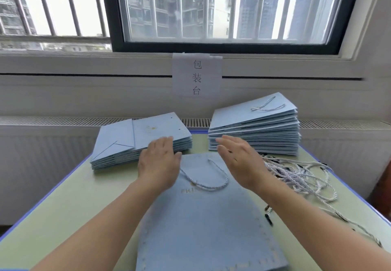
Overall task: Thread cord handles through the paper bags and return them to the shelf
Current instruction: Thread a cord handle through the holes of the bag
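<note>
Bag [208, 217], pale blue paper, flat between left hand [159, 162] and right hand [239, 160], both spread wide, holding nothing. Cord handle [206, 177] threaded, limp. Probably light, creasable; best gripped by side edges.

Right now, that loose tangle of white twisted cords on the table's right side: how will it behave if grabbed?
The tangle of white twisted cords looks floppy, lying in slack loops. Likely light. Strands overlap, so pulling one probably drags its neighbours. Black tips may snag.
</note>
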The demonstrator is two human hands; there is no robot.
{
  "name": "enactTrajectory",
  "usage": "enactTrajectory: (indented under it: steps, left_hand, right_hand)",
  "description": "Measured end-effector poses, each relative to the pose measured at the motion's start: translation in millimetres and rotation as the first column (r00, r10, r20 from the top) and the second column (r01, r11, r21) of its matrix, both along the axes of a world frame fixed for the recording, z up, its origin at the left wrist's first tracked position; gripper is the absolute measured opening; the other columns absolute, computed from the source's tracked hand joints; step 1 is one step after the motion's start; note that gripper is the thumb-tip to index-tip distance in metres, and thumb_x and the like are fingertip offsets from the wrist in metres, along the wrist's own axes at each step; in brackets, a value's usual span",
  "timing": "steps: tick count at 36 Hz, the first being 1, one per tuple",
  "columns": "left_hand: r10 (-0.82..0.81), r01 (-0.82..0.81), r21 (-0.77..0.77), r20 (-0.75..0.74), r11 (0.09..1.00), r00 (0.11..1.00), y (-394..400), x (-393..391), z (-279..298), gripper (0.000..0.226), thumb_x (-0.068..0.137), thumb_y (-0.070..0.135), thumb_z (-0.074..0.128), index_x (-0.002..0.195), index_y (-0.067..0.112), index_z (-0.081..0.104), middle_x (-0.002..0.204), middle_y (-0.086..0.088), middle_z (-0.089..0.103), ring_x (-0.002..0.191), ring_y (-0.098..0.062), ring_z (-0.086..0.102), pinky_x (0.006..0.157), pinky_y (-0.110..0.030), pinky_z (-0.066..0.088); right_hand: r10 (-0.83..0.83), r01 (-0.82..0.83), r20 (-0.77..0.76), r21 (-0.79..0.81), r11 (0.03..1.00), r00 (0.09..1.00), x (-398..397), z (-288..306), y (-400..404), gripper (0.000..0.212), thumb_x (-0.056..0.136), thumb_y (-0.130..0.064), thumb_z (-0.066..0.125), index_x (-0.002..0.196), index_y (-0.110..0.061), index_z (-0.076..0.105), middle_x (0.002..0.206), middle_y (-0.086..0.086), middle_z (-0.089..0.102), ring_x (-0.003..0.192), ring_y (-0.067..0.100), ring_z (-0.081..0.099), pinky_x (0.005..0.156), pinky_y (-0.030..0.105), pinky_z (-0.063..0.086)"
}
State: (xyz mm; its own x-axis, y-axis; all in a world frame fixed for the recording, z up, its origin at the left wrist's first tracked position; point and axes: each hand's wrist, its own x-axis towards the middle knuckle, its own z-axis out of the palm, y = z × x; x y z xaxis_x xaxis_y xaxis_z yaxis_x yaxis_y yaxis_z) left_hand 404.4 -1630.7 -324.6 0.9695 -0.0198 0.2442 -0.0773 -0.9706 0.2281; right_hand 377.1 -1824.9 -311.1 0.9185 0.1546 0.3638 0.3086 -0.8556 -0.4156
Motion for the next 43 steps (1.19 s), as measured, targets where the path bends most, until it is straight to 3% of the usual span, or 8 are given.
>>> enactTrajectory:
  steps: [4,12,23,30,43]
  left_hand:
    - [-0.067,0.092,0.082,-0.266,0.992,0.962,-22.5,-0.3,-7.1,0.061,0.105,0.045,0.013,0.156,0.016,0.000,0.164,-0.001,-0.007,0.150,-0.019,-0.009,0.120,-0.044,-0.002]
    - [-0.071,0.102,0.087,-0.305,0.991,0.950,-24.7,-5.6,-32.3,0.063,0.104,0.044,0.011,0.155,0.015,-0.010,0.162,0.000,-0.017,0.149,-0.018,-0.018,0.119,-0.047,-0.009]
    - [-0.088,0.128,0.100,-0.333,0.987,0.939,-21.3,-2.2,-31.6,0.059,0.104,0.039,0.011,0.155,0.015,-0.005,0.163,0.002,-0.013,0.149,-0.016,-0.014,0.118,-0.048,-0.007]
    - [-0.097,0.110,0.049,-0.226,0.993,0.969,-23.1,-28.9,-16.8,0.057,0.106,0.039,0.012,0.155,0.020,-0.009,0.161,0.006,-0.020,0.148,-0.013,-0.020,0.117,-0.043,-0.012]
    - [-0.168,0.184,0.010,-0.364,0.983,0.916,-40.0,-43.7,-32.0,0.056,0.104,0.033,0.009,0.154,0.018,-0.012,0.160,0.005,-0.024,0.147,-0.014,-0.021,0.116,-0.051,-0.013]
  right_hand:
    - [-0.084,0.033,-0.220,-0.225,0.974,0.972,31.1,-12.6,31.3,0.054,0.104,-0.036,0.021,0.152,-0.012,0.018,0.160,0.004,0.016,0.147,0.018,0.012,0.119,0.037,0.009]
    - [-0.182,0.059,-0.358,-0.329,0.943,0.916,35.1,-40.5,47.3,0.065,0.101,-0.050,0.013,0.154,-0.014,0.000,0.162,0.003,-0.006,0.148,0.021,-0.007,0.118,0.045,-0.006]
    - [-0.186,0.063,-0.355,-0.331,0.942,0.916,38.5,-45.9,50.4,0.074,0.097,-0.060,0.012,0.154,-0.013,0.004,0.162,0.003,-0.002,0.148,0.022,-0.002,0.118,0.045,-0.001]
    - [-0.174,0.096,-0.320,-0.244,0.965,0.932,14.6,-30.7,44.9,0.074,0.097,-0.059,0.011,0.153,-0.012,0.000,0.161,0.003,-0.007,0.148,0.019,-0.008,0.118,0.042,-0.005]
    - [-0.176,0.057,-0.386,-0.301,0.952,0.906,2.9,-43.3,35.7,0.064,0.102,-0.045,0.017,0.153,-0.012,-0.004,0.161,0.003,-0.011,0.148,0.019,-0.011,0.119,0.042,-0.006]
